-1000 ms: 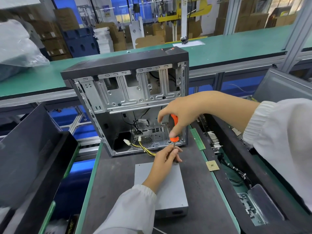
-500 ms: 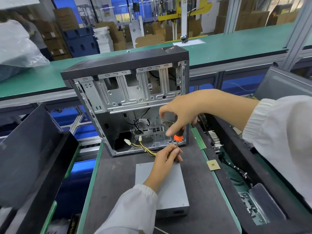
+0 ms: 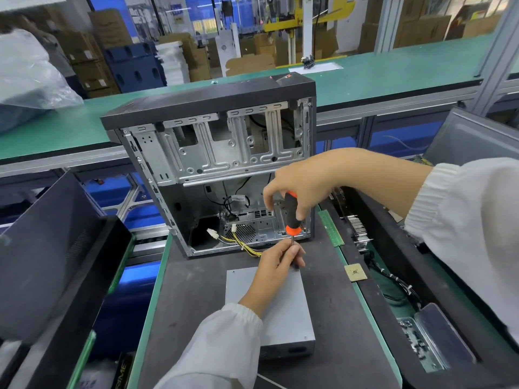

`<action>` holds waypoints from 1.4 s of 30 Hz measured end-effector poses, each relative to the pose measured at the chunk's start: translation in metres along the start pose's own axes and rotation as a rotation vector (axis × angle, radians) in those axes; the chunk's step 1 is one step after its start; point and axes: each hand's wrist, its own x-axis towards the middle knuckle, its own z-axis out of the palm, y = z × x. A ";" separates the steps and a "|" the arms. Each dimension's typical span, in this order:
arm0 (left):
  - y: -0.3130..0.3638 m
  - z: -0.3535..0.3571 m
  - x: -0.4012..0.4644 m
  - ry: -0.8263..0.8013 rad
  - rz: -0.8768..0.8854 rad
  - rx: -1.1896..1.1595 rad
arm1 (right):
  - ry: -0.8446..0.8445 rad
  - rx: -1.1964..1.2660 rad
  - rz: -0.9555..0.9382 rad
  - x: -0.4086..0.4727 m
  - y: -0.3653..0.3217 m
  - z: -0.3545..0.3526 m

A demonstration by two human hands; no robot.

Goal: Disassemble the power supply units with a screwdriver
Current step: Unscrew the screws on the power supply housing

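Note:
A grey metal power supply unit (image 3: 283,313) lies flat on the dark work mat in front of me. My right hand (image 3: 300,189) grips the orange and black handle of a screwdriver (image 3: 292,217), held upright over the unit's far edge. My left hand (image 3: 276,263) pinches the thin shaft just below the handle, its wrist resting on the unit. The tip is hidden behind my left fingers. Yellow and black cables (image 3: 244,242) trail from near the unit into the open computer case (image 3: 213,153) standing behind it.
A green memory stick (image 3: 331,228) and a small square processor chip (image 3: 355,272) lie right of the case. A dark bin (image 3: 438,304) on the right holds boards, cables and a clear tray. Dark panels (image 3: 47,270) lean at the left. A green conveyor (image 3: 393,71) runs behind.
My right hand has turned on the screwdriver handle, so more of the black grip shows now. The left hand stays pinched on the shaft. The unit has not moved.

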 end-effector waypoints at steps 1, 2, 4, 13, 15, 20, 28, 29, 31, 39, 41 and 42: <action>0.000 0.000 0.000 -0.002 0.004 0.003 | -0.005 0.035 -0.008 -0.001 0.001 -0.002; 0.000 0.000 0.000 -0.001 0.004 0.003 | 0.010 0.058 0.011 -0.003 0.001 -0.002; -0.001 0.000 0.000 0.007 -0.004 -0.009 | 0.058 0.064 0.146 -0.006 -0.001 -0.002; -0.002 0.000 0.000 0.004 -0.015 -0.026 | 0.053 0.058 0.084 -0.005 -0.002 -0.001; -0.001 -0.001 0.000 0.005 -0.019 -0.026 | -0.004 0.089 0.028 -0.008 -0.001 -0.004; 0.000 -0.001 0.000 -0.002 -0.011 -0.013 | 0.169 0.058 0.267 -0.008 -0.007 0.003; 0.000 -0.001 0.000 0.007 -0.002 -0.027 | 0.086 0.028 0.054 -0.001 0.001 0.004; 0.000 -0.001 0.000 0.005 -0.003 -0.023 | 0.052 0.063 0.027 -0.002 0.001 0.002; 0.000 0.000 0.000 0.006 -0.003 -0.026 | 0.060 0.101 0.041 -0.006 0.001 0.001; -0.001 -0.001 0.000 0.000 -0.017 -0.033 | 0.234 -0.046 0.240 0.001 -0.007 0.014; -0.002 -0.001 0.000 -0.002 -0.016 -0.035 | 0.153 0.025 0.159 -0.003 -0.004 0.009; -0.001 0.000 0.000 -0.002 -0.018 -0.036 | 0.099 0.091 0.115 -0.007 -0.003 0.006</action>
